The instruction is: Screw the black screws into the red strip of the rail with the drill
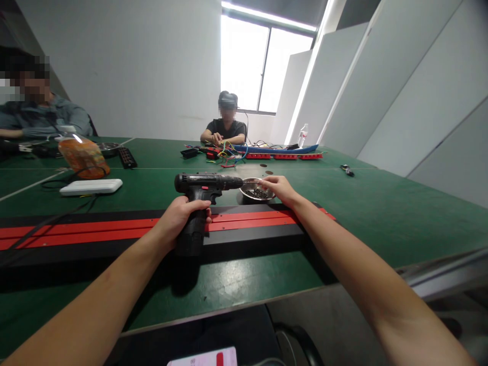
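Observation:
A black cordless drill (198, 188) lies sideways in my left hand (183, 218), whose fingers wrap its handle; its bit points right. My right hand (280, 188) pinches at the tip of the bit, over the rim of a metal bowl (251, 197) of small dark screws. Whether a screw sits between those fingertips is too small to tell. Below the drill, a long black bar with red strips (244, 219) lies across the green table (236, 284).
An orange-filled bottle (84, 157), a white box (91, 187) and cables are at the left. Coloured wires (229, 155), red socket strips (285, 156) and a blue strip lie farther back. Two people sit beyond the table. A phone (208, 357) is at the bottom edge.

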`<action>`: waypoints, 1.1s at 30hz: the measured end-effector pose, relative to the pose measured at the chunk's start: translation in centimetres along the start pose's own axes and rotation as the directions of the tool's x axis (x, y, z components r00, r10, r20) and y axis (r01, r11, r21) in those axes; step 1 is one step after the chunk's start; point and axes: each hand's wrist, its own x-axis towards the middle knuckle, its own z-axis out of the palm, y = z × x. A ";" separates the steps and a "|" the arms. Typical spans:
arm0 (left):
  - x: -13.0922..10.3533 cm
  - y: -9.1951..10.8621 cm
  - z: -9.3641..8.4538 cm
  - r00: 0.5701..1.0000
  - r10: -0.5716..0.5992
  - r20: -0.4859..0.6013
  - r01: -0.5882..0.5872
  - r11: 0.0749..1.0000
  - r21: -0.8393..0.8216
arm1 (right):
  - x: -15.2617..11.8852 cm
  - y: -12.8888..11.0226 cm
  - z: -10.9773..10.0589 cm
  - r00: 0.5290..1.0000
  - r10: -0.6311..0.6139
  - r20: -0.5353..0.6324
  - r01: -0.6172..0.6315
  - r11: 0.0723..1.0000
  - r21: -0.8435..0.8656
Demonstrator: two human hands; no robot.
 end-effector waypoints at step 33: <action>0.2 -0.2 -0.2 1.000 0.002 -0.010 -0.002 1.000 0.004 | -0.4 -0.8 0.2 0.997 0.068 0.024 -0.071 0.988 0.139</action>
